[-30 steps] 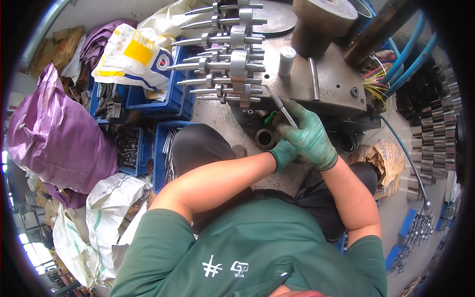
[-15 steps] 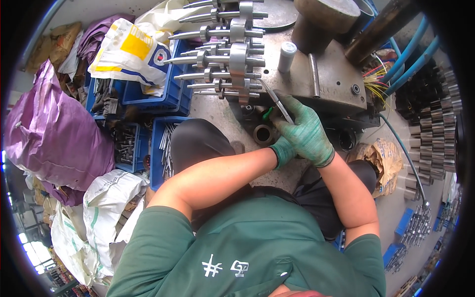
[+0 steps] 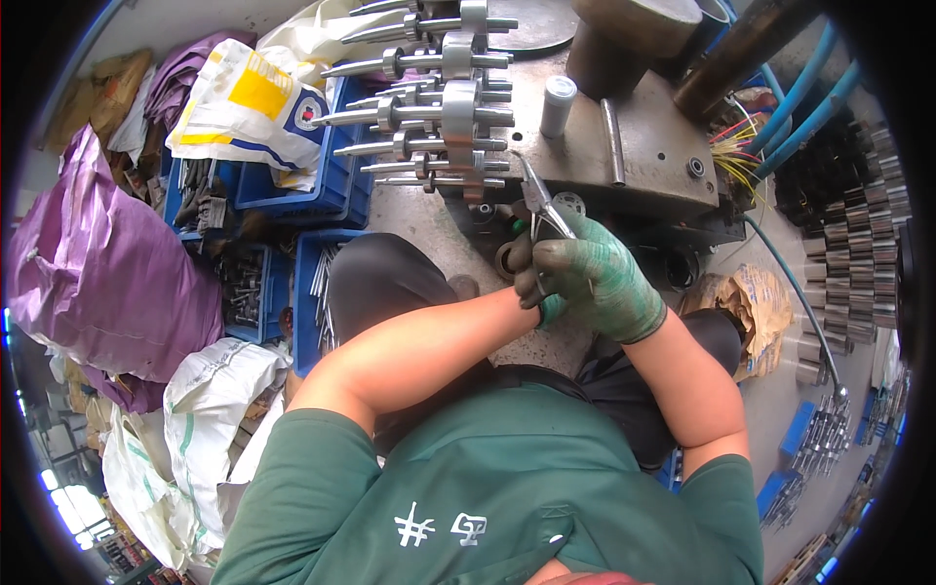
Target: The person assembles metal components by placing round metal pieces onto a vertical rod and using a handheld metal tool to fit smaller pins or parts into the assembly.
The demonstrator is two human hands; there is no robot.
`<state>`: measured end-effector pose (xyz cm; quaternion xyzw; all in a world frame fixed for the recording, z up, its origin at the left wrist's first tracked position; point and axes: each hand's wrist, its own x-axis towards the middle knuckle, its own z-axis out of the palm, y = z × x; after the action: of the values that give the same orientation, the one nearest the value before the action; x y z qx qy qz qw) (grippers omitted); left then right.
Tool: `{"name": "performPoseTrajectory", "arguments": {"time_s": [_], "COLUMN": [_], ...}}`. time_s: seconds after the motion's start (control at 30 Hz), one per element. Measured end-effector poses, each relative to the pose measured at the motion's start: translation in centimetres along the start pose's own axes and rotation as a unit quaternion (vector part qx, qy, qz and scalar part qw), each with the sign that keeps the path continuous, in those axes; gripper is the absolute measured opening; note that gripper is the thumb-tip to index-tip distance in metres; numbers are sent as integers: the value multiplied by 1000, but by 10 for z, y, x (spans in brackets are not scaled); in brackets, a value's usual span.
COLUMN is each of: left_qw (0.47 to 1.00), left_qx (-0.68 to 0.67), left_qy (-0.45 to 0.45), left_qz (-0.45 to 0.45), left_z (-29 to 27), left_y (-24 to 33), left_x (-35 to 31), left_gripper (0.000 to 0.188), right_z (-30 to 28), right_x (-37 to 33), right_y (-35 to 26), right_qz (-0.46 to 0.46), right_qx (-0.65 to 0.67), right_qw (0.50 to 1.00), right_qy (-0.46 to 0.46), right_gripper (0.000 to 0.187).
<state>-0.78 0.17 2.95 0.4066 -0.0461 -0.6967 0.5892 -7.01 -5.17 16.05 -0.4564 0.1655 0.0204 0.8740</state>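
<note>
My right hand (image 3: 609, 278), in a green glove with darkened fingertips, is closed round a pair of slim-nosed pliers (image 3: 538, 195). Their narrow tip points up and left, just short of the lowest steel shafts. Behind it my left hand (image 3: 552, 310) is mostly hidden; only a bit of green glove shows at the wrist, so its fingers cannot be made out. A small round metal disc (image 3: 570, 203) shows just beyond the pliers; whether a hand touches it is unclear. Several steel shafts with collars (image 3: 458, 117) lie stacked crosswise at the bench's left edge.
The metal bench (image 3: 634, 161) carries a white-capped cylinder (image 3: 557, 105), a steel rod (image 3: 612, 143) and a heavy dark block (image 3: 629, 44). Blue crates (image 3: 310, 278) and a purple sack (image 3: 112, 263) stand at left. Steel cylinders (image 3: 858, 263) are stacked at right, near crumpled brown paper (image 3: 756, 317).
The pliers have turned more upright, and their handles now show spread apart. My right hand has rolled so its darkened fingertips show, and the round disc has come into sight.
</note>
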Motion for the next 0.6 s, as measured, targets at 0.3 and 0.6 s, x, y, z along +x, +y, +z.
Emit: {"name": "performPoseTrajectory", "arguments": {"time_s": [0.3,0.6], "left_qw": [987,976], "left_qx": [-137,-184], "left_qy": [-27,-48], "left_qz": [85,104], "left_z": [8,11], "left_y": [15,22], "left_x": [-2,3], "left_gripper": [27,36], "right_z": [-65,-77], "right_x": [-40,-42], "right_y": [-21,-3], "right_qz": [-197,-271], "right_qx": [-332,-688], "right_qw": [890,646], "right_qy": [241,190], "right_gripper": [27,39]}}
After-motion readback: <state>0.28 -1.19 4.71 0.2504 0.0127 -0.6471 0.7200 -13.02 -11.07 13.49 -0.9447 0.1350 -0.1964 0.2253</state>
